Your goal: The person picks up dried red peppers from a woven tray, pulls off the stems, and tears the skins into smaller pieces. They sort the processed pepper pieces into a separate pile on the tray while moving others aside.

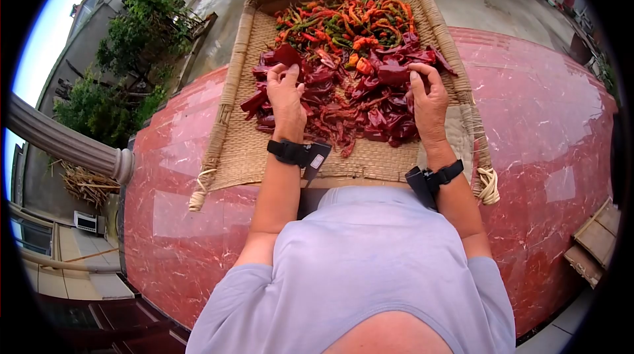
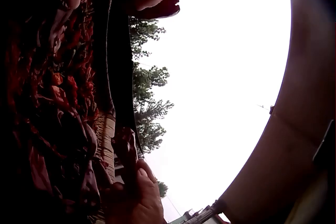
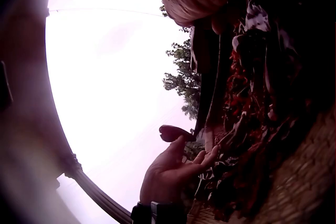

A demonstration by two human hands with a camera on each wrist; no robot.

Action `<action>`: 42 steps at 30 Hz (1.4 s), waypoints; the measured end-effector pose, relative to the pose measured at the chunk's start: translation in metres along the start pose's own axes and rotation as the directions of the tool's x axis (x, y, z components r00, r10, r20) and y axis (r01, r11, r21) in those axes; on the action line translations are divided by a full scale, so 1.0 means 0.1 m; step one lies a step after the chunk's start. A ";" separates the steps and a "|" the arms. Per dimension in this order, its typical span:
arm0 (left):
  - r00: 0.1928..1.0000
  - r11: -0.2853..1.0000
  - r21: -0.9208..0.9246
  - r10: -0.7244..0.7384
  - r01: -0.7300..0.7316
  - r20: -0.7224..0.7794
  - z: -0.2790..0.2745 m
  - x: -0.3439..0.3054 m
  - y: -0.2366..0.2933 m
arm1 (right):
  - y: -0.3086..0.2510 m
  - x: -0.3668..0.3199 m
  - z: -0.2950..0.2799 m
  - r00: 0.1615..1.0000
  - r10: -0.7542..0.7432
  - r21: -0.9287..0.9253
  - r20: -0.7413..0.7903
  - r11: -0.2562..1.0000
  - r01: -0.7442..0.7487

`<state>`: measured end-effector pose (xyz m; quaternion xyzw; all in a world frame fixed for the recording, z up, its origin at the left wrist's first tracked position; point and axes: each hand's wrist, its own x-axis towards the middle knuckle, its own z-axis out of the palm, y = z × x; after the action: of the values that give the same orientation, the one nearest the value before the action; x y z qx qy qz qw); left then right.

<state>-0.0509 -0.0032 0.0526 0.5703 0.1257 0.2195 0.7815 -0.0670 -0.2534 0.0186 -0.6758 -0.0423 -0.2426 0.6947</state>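
In the head view my left hand (image 1: 286,98) pinches a broad dark red dried chili pepper (image 1: 285,55) over the left side of a shallow woven tray (image 1: 251,57). That same pepper stands out against the sky in the right wrist view, raised above the thumb. My right hand (image 1: 430,104), at the tray's right side, grips another dark red chili pepper (image 1: 394,75) between thumb and fingers. Below both hands lies a loose heap of wrinkled dried red chilies (image 1: 337,119). Farther back are thinner orange, red and green chilies (image 1: 343,20).
The tray's thick bound rim (image 1: 456,57) runs along both sides, ending in corner knots (image 1: 487,185) near my body. Red polished tiles (image 1: 535,123) surround it. A stone column (image 1: 72,139) and shrubs (image 1: 132,43) stand to the left, flat boards (image 1: 598,238) to the right.
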 end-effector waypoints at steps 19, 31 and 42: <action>0.859 0.914 0.360 -0.024 -0.188 0.511 0.16 -0.38 -0.02 | -0.05 -0.03 0.02 0.994 0.019 -0.076 0.105 0.997 -0.011; 0.915 0.942 0.300 0.019 -0.151 0.402 0.22 -0.35 -0.11 | 0.07 0.03 -0.01 0.990 -0.125 -0.065 -0.063 0.991 0.121; 1.000 0.976 0.218 -0.007 0.006 0.005 -0.23 0.11 0.02 | 0.09 0.02 0.02 0.857 -0.460 -0.766 0.233 0.456 0.453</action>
<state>-0.0515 0.0218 0.0481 0.6528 0.1488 0.2001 0.7154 -0.0616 -0.2526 0.0108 -0.8754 -0.1057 -0.4143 0.2256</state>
